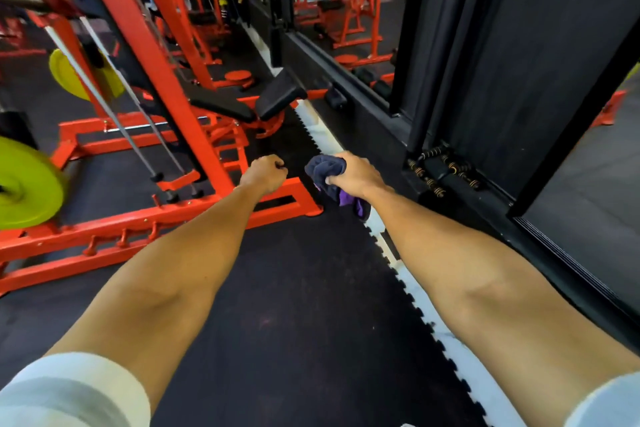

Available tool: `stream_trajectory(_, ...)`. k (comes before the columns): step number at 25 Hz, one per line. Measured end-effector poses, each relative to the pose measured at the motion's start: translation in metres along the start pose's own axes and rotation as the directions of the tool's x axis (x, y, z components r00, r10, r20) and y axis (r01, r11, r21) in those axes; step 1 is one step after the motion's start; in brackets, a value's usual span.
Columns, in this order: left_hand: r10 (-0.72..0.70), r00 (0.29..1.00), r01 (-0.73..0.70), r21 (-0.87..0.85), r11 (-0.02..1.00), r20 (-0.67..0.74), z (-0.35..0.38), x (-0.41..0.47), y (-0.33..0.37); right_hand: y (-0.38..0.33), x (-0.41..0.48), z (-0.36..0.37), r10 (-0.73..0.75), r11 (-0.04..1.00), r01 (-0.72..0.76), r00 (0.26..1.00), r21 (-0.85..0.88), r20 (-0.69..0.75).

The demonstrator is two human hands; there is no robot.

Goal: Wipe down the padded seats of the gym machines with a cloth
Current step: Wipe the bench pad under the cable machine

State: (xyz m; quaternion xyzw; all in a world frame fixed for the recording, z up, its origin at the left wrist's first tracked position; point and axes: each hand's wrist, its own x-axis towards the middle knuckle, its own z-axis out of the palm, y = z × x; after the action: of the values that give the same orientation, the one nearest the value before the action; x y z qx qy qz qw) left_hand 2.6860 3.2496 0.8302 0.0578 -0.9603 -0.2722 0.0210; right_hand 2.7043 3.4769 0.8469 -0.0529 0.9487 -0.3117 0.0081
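Dark blue and purple cloth [325,168] is bunched up in the person's right hand [358,174]. The fingers [329,180] are curled tight round it, and a bit of the cloth hangs down under the hand. The left hand [265,172] is a fist with nothing in it. Both arms reach out in front, over the black rubber floor [294,305].

The cloth touches no seat. It is up in the air, well apart from any pad. So I think this is the walking step, going to a seat, with no wiping under way. The nearest thing to wipe looks like the black padded bench [225,107] inside the big orange metal frame [162,73]. Its short black seat pad [280,92] is tipped up at the end near the wall.

Next, I think, the person has to step up to that end of the bench, open out the cloth a little and press it flat on the pad. The left hand is free to steady against the frame.

There is an open lane of floor straight ahead, between the orange frame on the left and the black wall panels [519,62] on the right. A white zigzag strip [412,284] runs along the right edge of the floor mat. The low orange base bar [287,196] sticks out at the frame's near corner, just under the hands, and could catch a foot. Yellow-green weight plates [27,184] sit far to the left, out of the way.
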Motion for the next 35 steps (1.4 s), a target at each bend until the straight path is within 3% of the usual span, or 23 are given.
stream_trajectory(3,-0.002,1.000,0.002,-0.015,1.000,0.020,0.014,0.065,0.010,0.018,0.061,-0.004,0.030,0.997,-0.028,0.999,0.078,-0.026)
stream_trajectory(7,0.020,0.999,-0.020,0.023,1.000,0.028,0.045,0.146,0.031,0.058,0.147,-0.011,0.016,1.000,-0.016,1.000,-0.014,0.015)
stream_trajectory(10,-0.024,0.998,0.022,0.034,0.999,0.057,0.072,0.207,0.051,0.091,0.217,-0.020,0.006,0.997,-0.003,0.999,-0.082,0.042)
stream_trajectory(18,-0.137,0.991,0.137,0.021,0.990,-0.011,0.089,0.338,0.095,0.123,0.397,-0.043,-0.078,0.994,0.088,0.986,-0.059,0.147)
stream_trajectory(26,-0.204,0.978,0.206,0.052,0.977,-0.029,0.106,0.492,0.063,0.130,0.572,0.001,-0.126,0.990,0.138,0.965,-0.034,0.228)
stream_trajectory(35,-0.298,0.951,0.302,0.037,0.953,-0.080,0.079,0.666,0.023,0.088,0.765,0.010,-0.182,0.978,0.202,0.947,-0.050,0.266)
